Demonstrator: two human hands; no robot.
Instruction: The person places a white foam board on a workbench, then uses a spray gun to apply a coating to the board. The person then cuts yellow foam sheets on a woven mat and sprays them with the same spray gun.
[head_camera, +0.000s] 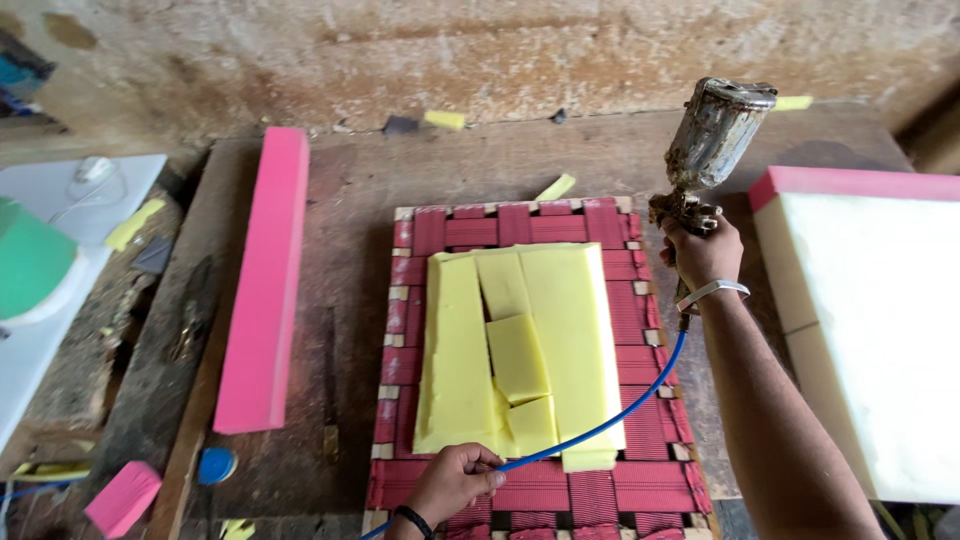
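The right hand is clamped around the grip of a spray gun, held upright with its stained metal cup on top, above the right edge of a webbed seat frame. The upright hold appears to keep the cup's contents feeding down into the gun body. Whether the trigger is pressed cannot be told.

A blue hose runs from the base of the gun down and leftward across the near right part of the frame. The left hand is closed on this hose at the frame's near edge; in my judgement this keeps the hose lifted off the foam and out of the working area.

The frame, laced with red webbing, lies flat on a worn wooden workbench. Several yellow foam pieces lie side by side on the webbing, covering its centre, butted together to form one pad. They lie between the two hands: ahead of the left hand, and left of and below the gun.

A long pink foam strip lies along the bench's left side, well apart from the frame. A large white cushion with a pink border sits at the right edge. A small pink foam block lies near the front left corner.
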